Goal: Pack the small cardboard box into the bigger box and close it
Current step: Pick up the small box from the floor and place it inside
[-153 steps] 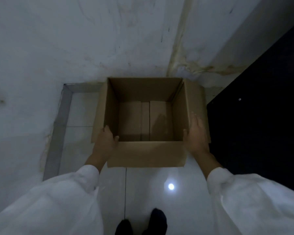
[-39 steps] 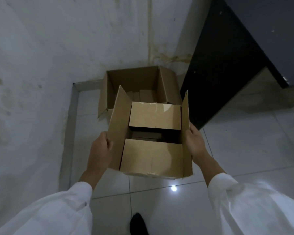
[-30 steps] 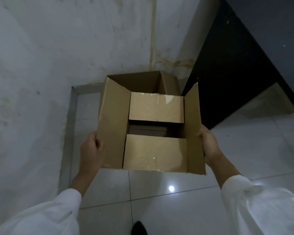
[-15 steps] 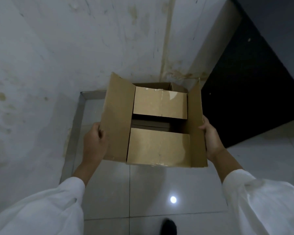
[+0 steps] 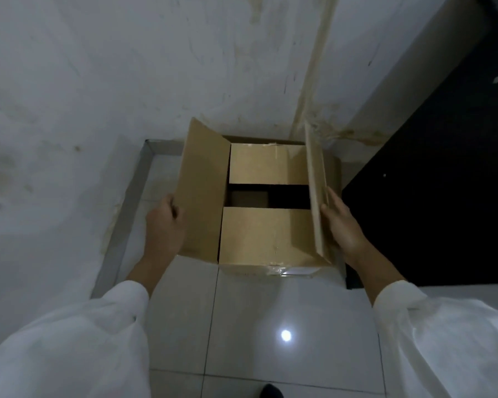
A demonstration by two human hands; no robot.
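Observation:
The small cardboard box [image 5: 266, 235] has its near and far flaps folded flat, with a dark gap between them. Its left and right flaps stand up. My left hand [image 5: 164, 225] presses the outside of the left flap. My right hand [image 5: 342, 225] lies against the outside of the right flap, so both hands clamp the box between them. The bigger box [image 5: 334, 179] sits right under and around it on the floor. Only its far rim and right wall show. I cannot tell how deep the small box sits inside.
A stained white wall [image 5: 127, 81] rises just behind the boxes. A grey metal sill [image 5: 133, 202] runs along the floor on the left. A black panel [image 5: 429, 196] stands close on the right. Glossy white tiles [image 5: 270, 326] lie in front, with a shoe tip [image 5: 269, 393].
I carried the small box forward and down onto the bigger box, which is now almost covered. My hands stayed on its two sides.

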